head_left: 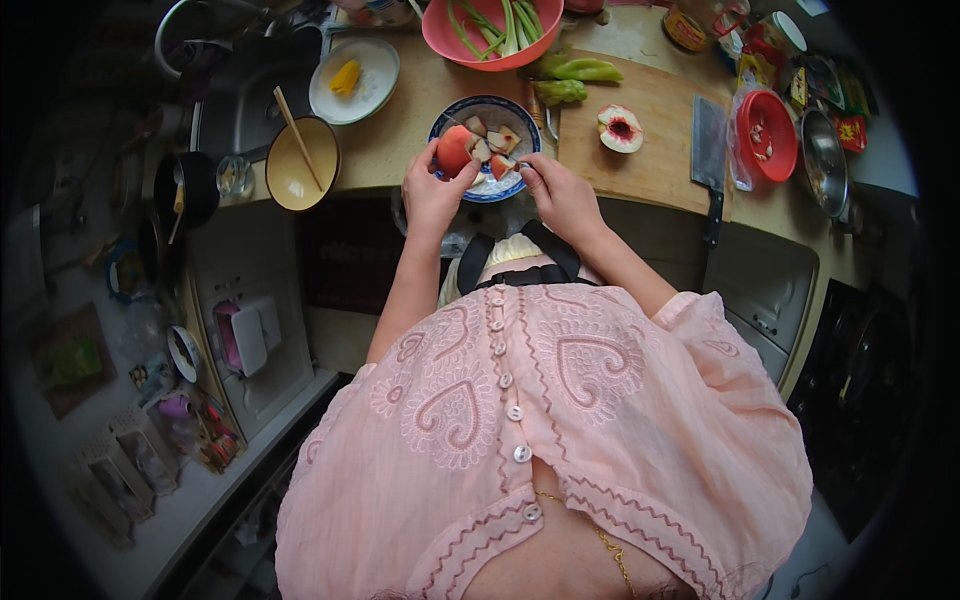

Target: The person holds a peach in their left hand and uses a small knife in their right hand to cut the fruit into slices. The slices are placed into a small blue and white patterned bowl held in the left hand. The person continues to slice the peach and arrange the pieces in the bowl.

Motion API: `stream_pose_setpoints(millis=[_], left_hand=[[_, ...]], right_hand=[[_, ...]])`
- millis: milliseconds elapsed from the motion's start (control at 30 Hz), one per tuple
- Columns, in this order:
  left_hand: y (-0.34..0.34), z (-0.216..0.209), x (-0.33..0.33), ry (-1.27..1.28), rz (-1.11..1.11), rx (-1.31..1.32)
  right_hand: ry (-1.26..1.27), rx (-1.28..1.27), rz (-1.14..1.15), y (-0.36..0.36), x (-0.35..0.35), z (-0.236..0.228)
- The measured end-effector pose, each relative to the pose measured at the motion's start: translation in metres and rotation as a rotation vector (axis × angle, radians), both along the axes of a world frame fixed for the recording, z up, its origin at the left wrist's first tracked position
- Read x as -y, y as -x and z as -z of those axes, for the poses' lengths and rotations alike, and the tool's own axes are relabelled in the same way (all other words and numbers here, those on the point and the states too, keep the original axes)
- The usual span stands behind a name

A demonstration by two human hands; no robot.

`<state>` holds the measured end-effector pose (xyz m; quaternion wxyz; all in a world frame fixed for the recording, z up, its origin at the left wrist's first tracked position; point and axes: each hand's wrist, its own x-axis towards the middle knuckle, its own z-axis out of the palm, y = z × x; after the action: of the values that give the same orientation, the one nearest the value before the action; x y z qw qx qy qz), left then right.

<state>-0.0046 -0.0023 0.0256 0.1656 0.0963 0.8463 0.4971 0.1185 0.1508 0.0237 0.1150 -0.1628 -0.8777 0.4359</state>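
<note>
Over a blue-rimmed plate (pixel 478 107), my left hand (pixel 433 200) grips a red-skinned peach (pixel 457 148) between thumb and fingers. Cut peach chunks (pixel 505 140) lie on the plate beside it. My right hand (pixel 562 197) is closed in a pinch at the plate's right edge. What its fingertips hold is too small to make out; a red-skinned peach piece (pixel 502 168) is just left of them. To the right, a peach half (pixel 620 129) with a dark red hollow rests cut side up on the wooden cutting board (pixel 655 100).
A cleaver (pixel 709 150) lies along the board's right side, handle over the counter edge. Green peppers (pixel 587 70) lie at its far left. Around stand a pink bowl (pixel 435 40) of green stalks, a white plate (pixel 385 85), a cream bowl (pixel 290 175) with chopsticks (pixel 298 138), and a red bowl (pixel 785 120).
</note>
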Motion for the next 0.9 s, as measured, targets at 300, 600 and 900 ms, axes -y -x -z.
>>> stream_pose_setpoints(millis=[300,600,900], left_hand=[[-0.005,-0.013,-0.003,0.257,0.008,-0.264],[0.0,0.001,-0.004,0.039,-0.027,-0.103],[0.0,0.014,-0.002,-0.488,-0.062,0.39]], right_hand=[[-0.035,-0.006,-0.013,-0.001,0.001,0.001],[-0.054,-0.017,-0.035,-0.001,0.005,-0.007],[-0.053,-0.01,-0.043,0.0,0.005,-0.004]])
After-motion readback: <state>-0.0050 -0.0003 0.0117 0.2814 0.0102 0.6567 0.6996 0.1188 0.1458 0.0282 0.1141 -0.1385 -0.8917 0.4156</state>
